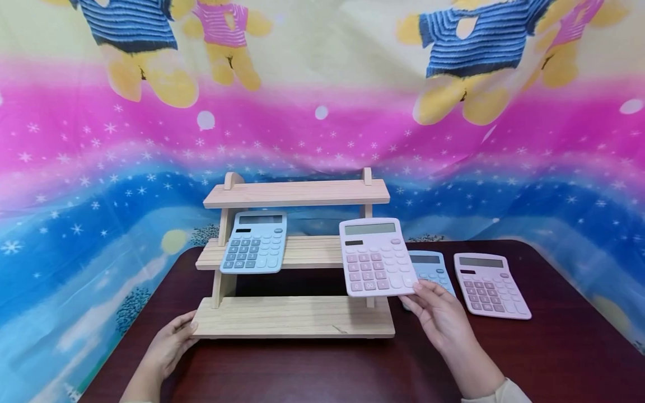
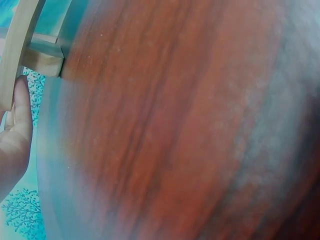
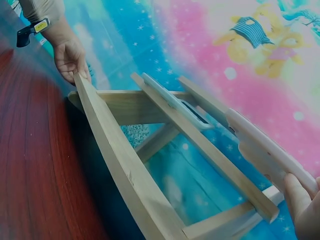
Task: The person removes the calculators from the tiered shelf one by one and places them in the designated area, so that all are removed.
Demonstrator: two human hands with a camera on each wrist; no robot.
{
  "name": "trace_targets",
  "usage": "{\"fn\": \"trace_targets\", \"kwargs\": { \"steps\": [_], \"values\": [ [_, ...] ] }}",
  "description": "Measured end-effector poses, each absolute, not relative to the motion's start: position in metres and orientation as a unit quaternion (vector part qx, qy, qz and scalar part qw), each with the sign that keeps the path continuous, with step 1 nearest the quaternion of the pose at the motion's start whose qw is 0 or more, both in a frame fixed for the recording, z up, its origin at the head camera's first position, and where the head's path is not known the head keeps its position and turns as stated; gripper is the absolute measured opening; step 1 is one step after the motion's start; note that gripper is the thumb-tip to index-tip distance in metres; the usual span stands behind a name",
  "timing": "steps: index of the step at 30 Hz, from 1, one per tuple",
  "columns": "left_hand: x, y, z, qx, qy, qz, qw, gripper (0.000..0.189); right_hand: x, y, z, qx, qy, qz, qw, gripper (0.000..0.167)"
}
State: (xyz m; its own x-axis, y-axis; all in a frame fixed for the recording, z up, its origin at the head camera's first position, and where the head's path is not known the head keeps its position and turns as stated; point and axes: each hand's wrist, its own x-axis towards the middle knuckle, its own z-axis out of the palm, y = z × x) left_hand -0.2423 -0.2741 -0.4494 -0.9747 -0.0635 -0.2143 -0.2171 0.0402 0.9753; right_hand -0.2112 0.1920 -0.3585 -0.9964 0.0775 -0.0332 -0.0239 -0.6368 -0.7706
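Observation:
A pink calculator is pinched at its lower right corner by my right hand. Its face is toward the head view, and it overlaps the right part of the middle shelf. My left hand grips the left end of the bottom board on a three-tier wooden display shelf. In the right wrist view, that hand pinches the board's end. A blue calculator leans back on the left of the middle shelf. The right wrist view shows the held pink calculator edge-on.
Another blue calculator, partly hidden behind my right hand and the held calculator, lies on the dark reddish table. Right of it lies a second pink calculator. A patterned cloth backdrop hangs behind the table.

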Motion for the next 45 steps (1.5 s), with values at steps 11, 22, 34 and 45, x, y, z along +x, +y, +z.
{"fn": "trace_targets", "kwargs": {
  "steps": [11, 22, 34, 45],
  "values": [
    [-0.241, -0.278, -0.448, -0.095, 0.723, 0.681, 0.065, 0.068, -0.2, 0.214, -0.372, 0.007, -0.401, 0.915, 0.04, 0.016],
    [-0.243, -0.276, -0.449, -0.086, 0.729, 0.675, 0.066, 0.065, -0.186, 0.233, -0.384, 0.013, -0.4, 0.916, 0.037, 0.013],
    [-0.243, -0.277, -0.447, -0.094, 0.731, 0.672, 0.076, 0.065, -0.17, 0.251, -0.401, 0.077, -0.341, 0.936, 0.037, 0.022],
    [-0.243, -0.278, -0.448, -0.092, 0.727, 0.676, 0.077, 0.069, -0.162, 0.259, -0.42, 0.056, -0.345, 0.937, 0.027, 0.026]
  ]
}}
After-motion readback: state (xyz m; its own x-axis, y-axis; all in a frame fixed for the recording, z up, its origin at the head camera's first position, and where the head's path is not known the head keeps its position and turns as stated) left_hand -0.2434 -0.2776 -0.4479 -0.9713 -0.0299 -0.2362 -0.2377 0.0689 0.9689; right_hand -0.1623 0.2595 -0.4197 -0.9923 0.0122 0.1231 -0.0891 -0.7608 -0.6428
